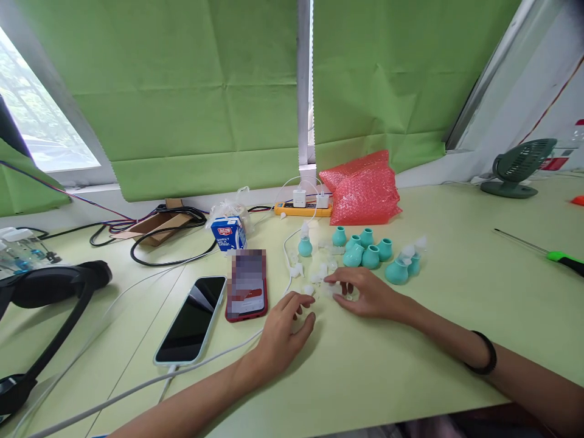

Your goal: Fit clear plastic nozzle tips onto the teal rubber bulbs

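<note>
On the pale green table, my left hand [286, 331] rests with its fingers bent and apart, nothing visible between them. Its fingertips are close to a small white plastic piece [309, 291]. My right hand [360, 292] reaches in from the right, thumb and fingers apart around small clear plastic parts [335, 291] lying on the table. Behind it stand several turquoise bulb-shaped pieces [353, 257] in a cluster. Others, fitted with translucent tops, stand to its right [396, 271]. A single turquoise bulb [305, 246] with a clear top stands behind the loose white parts.
A red-cased phone [246, 286] and a charging phone [191, 319] lie left of my hands, with a white cable [228, 350] crossing the table. Behind are a blue drink carton [229, 234], a power strip [303, 210] and red bubble wrap [365, 191]. A screwdriver [554, 255] lies right.
</note>
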Demonstrator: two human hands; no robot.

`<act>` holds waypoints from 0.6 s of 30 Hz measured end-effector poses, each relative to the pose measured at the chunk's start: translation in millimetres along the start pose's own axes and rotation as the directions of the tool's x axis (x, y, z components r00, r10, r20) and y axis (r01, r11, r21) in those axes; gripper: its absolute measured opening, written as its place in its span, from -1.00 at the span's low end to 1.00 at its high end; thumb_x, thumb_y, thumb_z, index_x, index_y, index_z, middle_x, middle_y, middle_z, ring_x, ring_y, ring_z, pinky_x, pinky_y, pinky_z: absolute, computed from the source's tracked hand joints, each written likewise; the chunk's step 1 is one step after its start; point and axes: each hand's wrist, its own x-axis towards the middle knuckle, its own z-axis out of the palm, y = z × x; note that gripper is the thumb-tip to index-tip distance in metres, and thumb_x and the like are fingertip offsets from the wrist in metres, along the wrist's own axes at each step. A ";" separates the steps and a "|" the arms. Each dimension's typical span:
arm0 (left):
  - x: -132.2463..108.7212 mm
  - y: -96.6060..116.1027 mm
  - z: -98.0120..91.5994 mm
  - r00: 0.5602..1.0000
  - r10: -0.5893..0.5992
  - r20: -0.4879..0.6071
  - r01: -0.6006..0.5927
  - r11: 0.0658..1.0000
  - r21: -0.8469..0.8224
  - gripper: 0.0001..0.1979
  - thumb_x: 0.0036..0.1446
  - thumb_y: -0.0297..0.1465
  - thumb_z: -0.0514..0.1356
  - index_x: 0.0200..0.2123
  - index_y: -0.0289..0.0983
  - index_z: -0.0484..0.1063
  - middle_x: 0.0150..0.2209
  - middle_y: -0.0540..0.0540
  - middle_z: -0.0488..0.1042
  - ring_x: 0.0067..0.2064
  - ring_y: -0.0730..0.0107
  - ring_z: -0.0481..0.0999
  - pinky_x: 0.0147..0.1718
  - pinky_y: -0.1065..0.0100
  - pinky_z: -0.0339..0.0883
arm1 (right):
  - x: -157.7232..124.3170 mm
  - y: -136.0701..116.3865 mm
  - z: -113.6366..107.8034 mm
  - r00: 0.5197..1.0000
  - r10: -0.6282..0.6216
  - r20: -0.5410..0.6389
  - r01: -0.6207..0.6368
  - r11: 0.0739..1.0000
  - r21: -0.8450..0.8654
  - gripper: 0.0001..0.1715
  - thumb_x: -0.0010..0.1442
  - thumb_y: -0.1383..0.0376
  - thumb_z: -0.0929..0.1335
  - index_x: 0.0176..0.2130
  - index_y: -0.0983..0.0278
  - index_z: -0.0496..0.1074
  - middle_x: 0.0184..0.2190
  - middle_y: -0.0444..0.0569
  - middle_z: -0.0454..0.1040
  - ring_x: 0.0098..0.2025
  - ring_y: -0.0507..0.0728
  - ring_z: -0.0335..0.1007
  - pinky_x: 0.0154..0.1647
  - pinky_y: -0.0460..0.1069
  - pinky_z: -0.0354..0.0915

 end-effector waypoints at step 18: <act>1.7 -5.2 5.5 0.990 0.073 0.119 -0.088 0.988 0.125 -0.80 0.00 -0.44 0.11 -0.24 -0.27 0.37 -0.31 -0.13 0.40 -0.24 0.24 0.31 -0.27 0.24 0.26 | -3.7 -16.1 16.6 0.993 0.084 0.081 -0.111 0.900 0.422 -0.87 0.00 0.34 0.28 -0.37 0.31 0.38 -0.54 -0.10 0.38 -0.53 -0.01 0.24 -0.51 -0.11 0.21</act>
